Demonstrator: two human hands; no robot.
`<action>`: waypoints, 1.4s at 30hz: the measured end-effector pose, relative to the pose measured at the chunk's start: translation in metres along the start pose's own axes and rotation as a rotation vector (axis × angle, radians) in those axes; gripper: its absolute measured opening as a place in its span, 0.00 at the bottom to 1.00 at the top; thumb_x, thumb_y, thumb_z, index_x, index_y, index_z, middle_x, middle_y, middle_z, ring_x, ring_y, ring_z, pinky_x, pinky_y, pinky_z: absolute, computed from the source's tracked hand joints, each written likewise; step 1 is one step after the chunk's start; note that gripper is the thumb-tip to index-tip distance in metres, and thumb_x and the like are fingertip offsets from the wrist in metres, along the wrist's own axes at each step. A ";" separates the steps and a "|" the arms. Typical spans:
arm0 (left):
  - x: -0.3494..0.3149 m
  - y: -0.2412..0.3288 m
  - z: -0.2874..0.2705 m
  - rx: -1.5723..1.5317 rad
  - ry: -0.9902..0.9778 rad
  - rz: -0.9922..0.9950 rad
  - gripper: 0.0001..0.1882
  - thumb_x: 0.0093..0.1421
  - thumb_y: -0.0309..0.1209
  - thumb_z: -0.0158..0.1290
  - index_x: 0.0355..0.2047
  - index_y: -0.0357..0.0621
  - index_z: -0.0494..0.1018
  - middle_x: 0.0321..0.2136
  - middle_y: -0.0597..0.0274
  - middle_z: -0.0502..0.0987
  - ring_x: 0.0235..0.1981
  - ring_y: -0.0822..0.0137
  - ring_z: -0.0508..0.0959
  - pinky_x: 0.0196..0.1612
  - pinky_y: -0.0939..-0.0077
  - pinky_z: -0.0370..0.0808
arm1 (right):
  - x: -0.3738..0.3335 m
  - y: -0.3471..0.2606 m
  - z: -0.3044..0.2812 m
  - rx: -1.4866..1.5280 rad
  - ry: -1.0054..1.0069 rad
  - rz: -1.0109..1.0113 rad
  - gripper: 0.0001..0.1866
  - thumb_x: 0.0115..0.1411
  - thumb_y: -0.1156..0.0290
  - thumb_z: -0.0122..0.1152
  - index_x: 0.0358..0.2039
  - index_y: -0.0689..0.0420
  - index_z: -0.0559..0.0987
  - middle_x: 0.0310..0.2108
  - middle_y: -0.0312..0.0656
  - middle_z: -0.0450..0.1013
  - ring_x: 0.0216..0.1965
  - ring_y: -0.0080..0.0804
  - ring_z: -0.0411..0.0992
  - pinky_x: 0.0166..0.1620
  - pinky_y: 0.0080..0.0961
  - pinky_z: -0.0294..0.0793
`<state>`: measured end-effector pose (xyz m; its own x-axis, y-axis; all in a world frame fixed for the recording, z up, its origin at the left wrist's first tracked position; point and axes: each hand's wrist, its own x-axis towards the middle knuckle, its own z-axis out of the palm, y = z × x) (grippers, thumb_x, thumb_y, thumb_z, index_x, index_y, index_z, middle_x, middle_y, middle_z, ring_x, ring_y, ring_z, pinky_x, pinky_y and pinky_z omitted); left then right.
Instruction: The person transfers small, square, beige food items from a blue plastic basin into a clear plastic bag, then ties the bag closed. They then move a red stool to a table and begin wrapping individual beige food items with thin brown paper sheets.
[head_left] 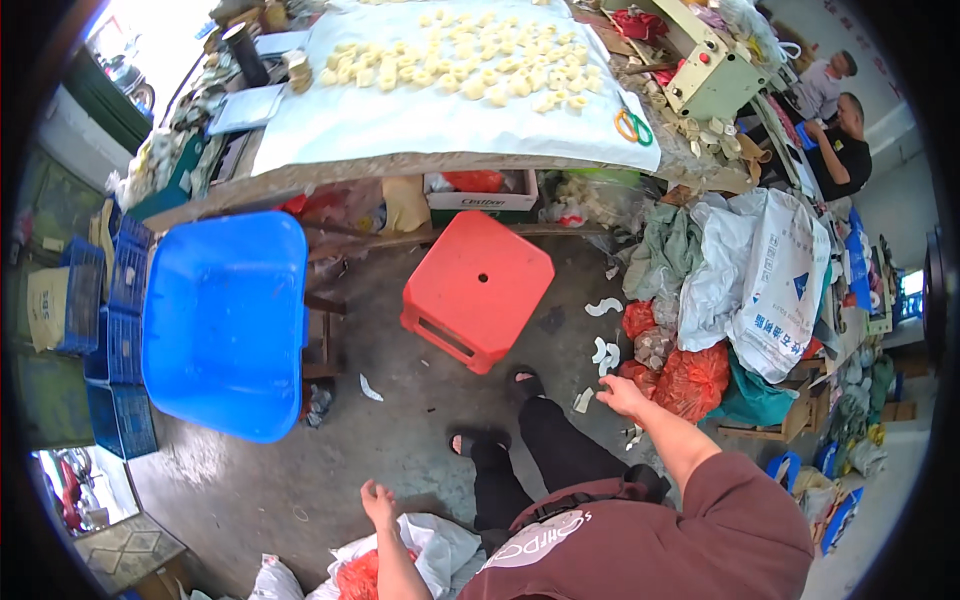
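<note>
From where I stand, both of the person's hands hang over the floor (290,500) with nothing in them. The left hand (380,503) is part-open, fingers loosely bent, above a white sack (445,550) and a red bag (358,578). The right hand (625,397) is half spread, nearest the red bundles (697,380) on the right; whether it touches them I can't tell. The arms look held wide for balance. A red stool (478,280) stands before the surface's (420,168) front edge, probably for sitting close. Pale pieces (470,78) lie loose toward the back edge, on a white sheet (400,135) that likely keeps them clean; scissors (634,127) rest by its front right corner, presumably within easy reach. A blue tub (225,320) sits before the surface's left end, apparently raised on a wooden stand (325,340).
</note>
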<state>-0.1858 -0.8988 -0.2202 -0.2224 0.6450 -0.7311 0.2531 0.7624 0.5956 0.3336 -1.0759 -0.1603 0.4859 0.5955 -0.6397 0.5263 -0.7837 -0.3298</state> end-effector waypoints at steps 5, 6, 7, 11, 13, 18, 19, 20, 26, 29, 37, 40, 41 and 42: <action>0.034 0.094 0.112 0.345 -0.111 0.386 0.18 0.56 0.30 0.48 0.48 0.41 0.66 0.37 0.55 0.74 0.36 0.65 0.74 0.42 0.74 0.70 | 0.032 0.004 -0.012 0.162 -0.006 0.029 0.25 0.53 0.59 0.59 0.48 0.58 0.70 0.32 0.46 0.75 0.37 0.40 0.74 0.42 0.33 0.71; 0.036 0.118 0.137 0.357 -0.159 0.394 0.19 0.56 0.30 0.48 0.49 0.41 0.65 0.39 0.54 0.73 0.39 0.64 0.74 0.44 0.72 0.69 | 0.043 0.001 -0.015 0.198 -0.019 0.045 0.25 0.53 0.59 0.59 0.49 0.58 0.70 0.32 0.46 0.75 0.37 0.40 0.74 0.42 0.33 0.71; 0.041 0.140 0.163 0.368 -0.209 0.403 0.20 0.56 0.30 0.48 0.49 0.41 0.65 0.41 0.53 0.73 0.42 0.62 0.74 0.46 0.71 0.69 | 0.060 0.003 -0.013 0.217 -0.019 0.047 0.26 0.53 0.58 0.59 0.49 0.58 0.69 0.32 0.45 0.75 0.37 0.39 0.74 0.42 0.31 0.71; 0.068 0.206 0.264 0.511 -0.239 0.609 0.24 0.55 0.30 0.50 0.53 0.43 0.62 0.48 0.48 0.69 0.50 0.55 0.69 0.51 0.68 0.65 | 0.146 -0.007 -0.009 0.476 -0.094 0.083 0.32 0.53 0.58 0.59 0.56 0.57 0.62 0.35 0.44 0.75 0.39 0.35 0.73 0.43 0.28 0.71; 0.092 0.225 0.309 0.591 -0.229 0.748 0.28 0.55 0.31 0.51 0.56 0.45 0.58 0.53 0.47 0.64 0.56 0.53 0.63 0.55 0.63 0.62 | 0.190 -0.021 -0.007 0.681 -0.121 0.163 0.38 0.54 0.57 0.59 0.60 0.57 0.56 0.37 0.44 0.75 0.41 0.34 0.73 0.44 0.28 0.70; 0.127 0.258 0.387 0.977 0.008 0.686 0.37 0.54 0.35 0.53 0.61 0.47 0.48 0.59 0.51 0.54 0.61 0.52 0.52 0.59 0.58 0.55 | 0.251 -0.057 -0.031 1.154 -0.205 0.436 0.47 0.55 0.58 0.59 0.64 0.54 0.38 0.53 0.45 0.63 0.51 0.32 0.64 0.49 0.29 0.66; 0.135 0.257 0.394 1.064 0.036 0.620 0.39 0.54 0.36 0.53 0.62 0.47 0.46 0.59 0.52 0.53 0.61 0.51 0.52 0.59 0.59 0.54 | 0.260 -0.062 -0.034 1.239 -0.216 0.433 0.47 0.55 0.59 0.59 0.64 0.54 0.38 0.54 0.46 0.61 0.53 0.32 0.63 0.50 0.29 0.65; 0.133 0.261 0.401 1.084 0.014 0.592 0.39 0.54 0.37 0.53 0.62 0.47 0.46 0.59 0.51 0.54 0.61 0.50 0.52 0.59 0.59 0.54 | 0.268 -0.067 -0.039 1.329 -0.215 0.430 0.48 0.55 0.60 0.59 0.64 0.54 0.37 0.54 0.46 0.60 0.54 0.32 0.61 0.51 0.29 0.65; 0.136 0.218 0.355 1.017 0.069 0.455 0.40 0.52 0.41 0.55 0.60 0.41 0.49 0.56 0.40 0.55 0.57 0.44 0.55 0.57 0.55 0.56 | 0.306 -0.093 -0.045 0.909 -0.145 -0.004 0.42 0.54 0.64 0.60 0.64 0.52 0.47 0.56 0.48 0.58 0.57 0.35 0.59 0.53 0.30 0.63; 0.129 0.189 0.329 0.922 0.078 0.264 0.41 0.52 0.41 0.55 0.60 0.37 0.48 0.55 0.36 0.55 0.56 0.42 0.56 0.57 0.56 0.57 | 0.340 -0.114 -0.050 1.034 -0.276 -0.152 0.39 0.54 0.64 0.60 0.63 0.52 0.53 0.53 0.49 0.60 0.55 0.35 0.61 0.53 0.29 0.64; 0.123 0.215 0.322 0.675 -0.224 0.389 0.41 0.52 0.36 0.54 0.60 0.34 0.46 0.56 0.41 0.57 0.58 0.45 0.57 0.59 0.64 0.56 | 0.359 -0.127 -0.075 0.791 -0.405 -0.245 0.38 0.54 0.57 0.57 0.61 0.55 0.56 0.49 0.51 0.62 0.47 0.39 0.67 0.47 0.29 0.67; 0.113 0.305 0.365 0.748 0.141 0.798 0.33 0.55 0.29 0.50 0.59 0.34 0.50 0.56 0.43 0.56 0.59 0.49 0.54 0.61 0.63 0.51 | 0.356 -0.120 -0.078 0.757 -0.339 -0.317 0.36 0.53 0.58 0.57 0.60 0.55 0.58 0.46 0.50 0.65 0.46 0.40 0.67 0.46 0.31 0.68; 0.101 0.354 0.388 0.712 0.322 0.939 0.31 0.56 0.27 0.48 0.58 0.34 0.52 0.57 0.43 0.56 0.60 0.50 0.53 0.61 0.62 0.49 | 0.358 -0.118 -0.083 0.715 -0.315 -0.347 0.35 0.53 0.58 0.57 0.59 0.56 0.59 0.44 0.50 0.66 0.45 0.41 0.67 0.45 0.32 0.68; 0.091 0.404 0.411 0.667 0.505 1.077 0.28 0.57 0.26 0.47 0.58 0.34 0.53 0.57 0.43 0.55 0.60 0.51 0.52 0.61 0.62 0.47 | 0.359 -0.115 -0.090 0.640 -0.312 -0.366 0.34 0.53 0.59 0.57 0.59 0.55 0.60 0.44 0.50 0.66 0.45 0.42 0.67 0.46 0.33 0.67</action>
<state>0.2830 -0.5535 -0.1826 0.0919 0.9569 0.2755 0.8888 -0.2036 0.4105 0.5105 -0.7558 -0.2892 0.0925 0.8317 -0.5475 0.0660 -0.5538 -0.8300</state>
